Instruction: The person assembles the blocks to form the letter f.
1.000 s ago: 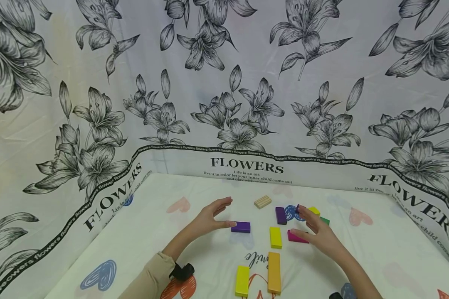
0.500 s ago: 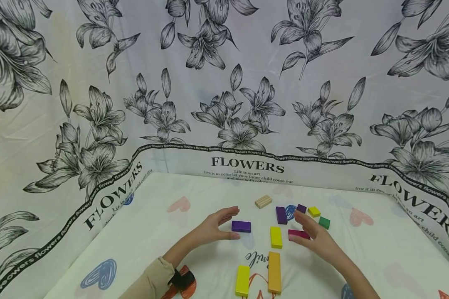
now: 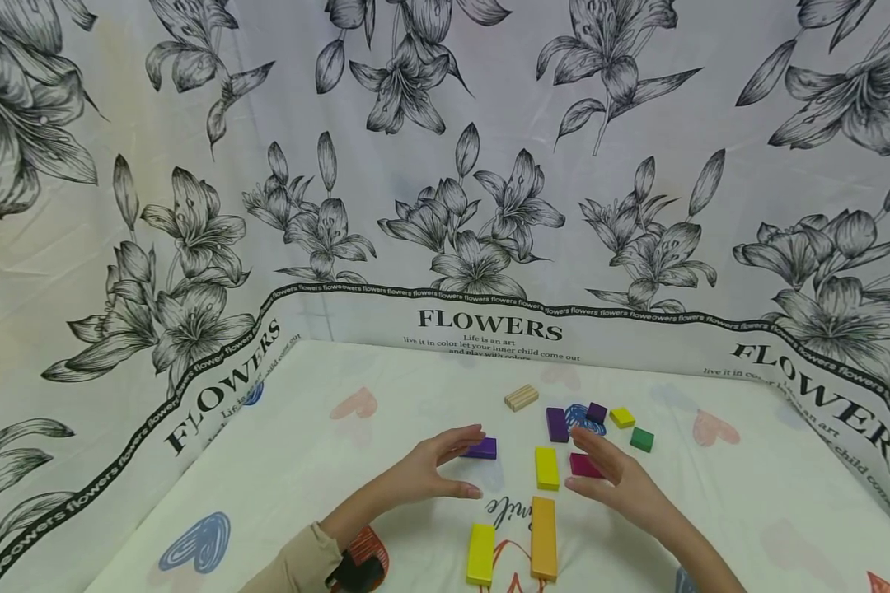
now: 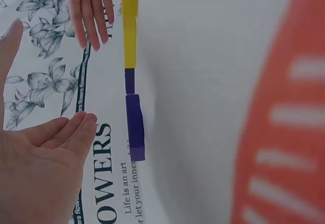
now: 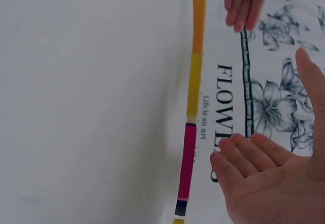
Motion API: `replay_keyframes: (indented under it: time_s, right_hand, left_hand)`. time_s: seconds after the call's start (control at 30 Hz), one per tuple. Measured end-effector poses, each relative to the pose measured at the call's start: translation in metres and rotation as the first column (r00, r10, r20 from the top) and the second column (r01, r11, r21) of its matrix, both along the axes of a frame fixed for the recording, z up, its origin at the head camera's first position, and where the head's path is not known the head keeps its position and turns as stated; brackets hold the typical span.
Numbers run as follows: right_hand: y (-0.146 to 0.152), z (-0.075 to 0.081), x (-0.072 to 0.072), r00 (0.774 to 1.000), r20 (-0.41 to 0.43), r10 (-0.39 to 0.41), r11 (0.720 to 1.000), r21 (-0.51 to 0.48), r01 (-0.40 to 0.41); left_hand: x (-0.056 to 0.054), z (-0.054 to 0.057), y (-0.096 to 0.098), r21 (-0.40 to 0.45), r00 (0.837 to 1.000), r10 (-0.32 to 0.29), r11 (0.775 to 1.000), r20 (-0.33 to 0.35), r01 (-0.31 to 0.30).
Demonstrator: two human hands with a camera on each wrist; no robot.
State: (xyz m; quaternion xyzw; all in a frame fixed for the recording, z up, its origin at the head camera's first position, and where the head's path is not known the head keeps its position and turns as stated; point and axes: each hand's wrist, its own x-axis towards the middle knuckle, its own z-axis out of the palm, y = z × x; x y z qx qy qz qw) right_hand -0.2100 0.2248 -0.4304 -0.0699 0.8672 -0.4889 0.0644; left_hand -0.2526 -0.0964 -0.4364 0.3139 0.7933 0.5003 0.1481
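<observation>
Moved since the frame one second ago: left hand and right hand, both nearer the person's body. Left thumb then overlapping purple block; now well to its near side. Small purple block, small yellow block and green block, then partly covered by right fingers, now in full sight beyond right hand. Blocks: same positions.

Hands well apart, roughly facing each other, thumbs and fingers spread, holding nothing; in wrist views, a visible gap between each hand and the blocks.

Desk under white cloth with red, pink and blue heart prints; script lettering between the hands, to their near side. Beyond the hands and to both sides: white curtain with black lily drawings, the word FLOWERS along its lower band.

Purple block: rectangular, plain, lying flat by left fingertips, left end hidden behind them. Magenta block: rectangular, flat, seen between right thumb and fingers, right end hidden. Midway between hands: yellow block. Nearer the person than both hands: longer orange block, second yellow block. Beyond both: second purple block, pale striped wooden piece.
</observation>
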Motion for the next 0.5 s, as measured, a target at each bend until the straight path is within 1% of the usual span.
replay_keyframes:
  time_s: [0.27, 0.4, 0.5]
  right_hand:
    - [-0.003, -0.002, 0.008, 0.999, 0.012, 0.039, 0.999, -0.029, -0.039]
    - [-0.006, -0.002, 0.012, 0.998, 0.029, 0.051, 0.998, -0.031, -0.05]
    - [-0.007, -0.003, 0.016, 0.997, 0.021, 0.074, 0.997, -0.029, -0.073]
  left_hand:
    - [0.012, -0.001, 0.002, 0.007, 0.998, -0.057, 0.998, 0.001, 0.057]
    - [0.018, -0.002, 0.003, -0.006, 0.998, -0.062, 0.998, 0.015, 0.062]
    - [0.022, -0.004, 0.003, -0.01, 0.997, -0.069, 0.998, 0.034, 0.069]
